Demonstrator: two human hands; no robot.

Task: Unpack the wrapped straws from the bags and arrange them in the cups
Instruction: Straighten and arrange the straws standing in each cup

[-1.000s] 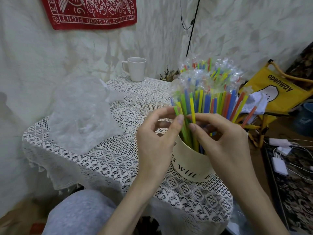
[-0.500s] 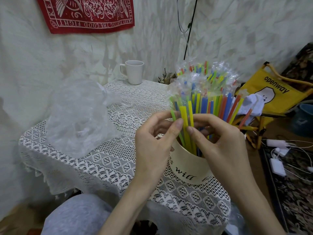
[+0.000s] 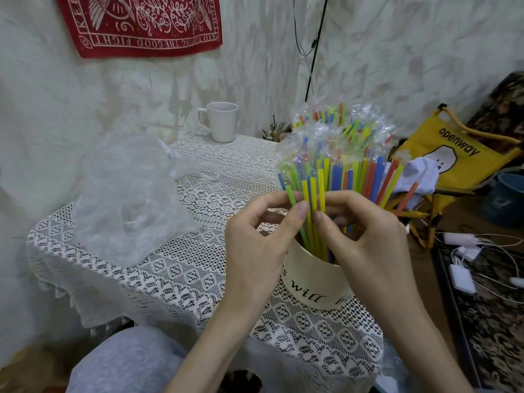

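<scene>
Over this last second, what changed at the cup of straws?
Little: both hands, left hand and right hand, keep pinching the near straws in the cream cup, nudging a few yellow ones together. Plastic bag and white mug stayed put.

Pretty soft, even indoor light, kinda cool and a bit dim overall. Faint leafy shadows fall on the white wall [image 3: 141,89], and the crumpled clear bag [image 3: 127,199] catches mild glare. Centre is sharp enough, but the wide lens bends everything near the edges, and the banner [image 3: 139,24] up top plus the bottom corners look smeared and soft
</scene>
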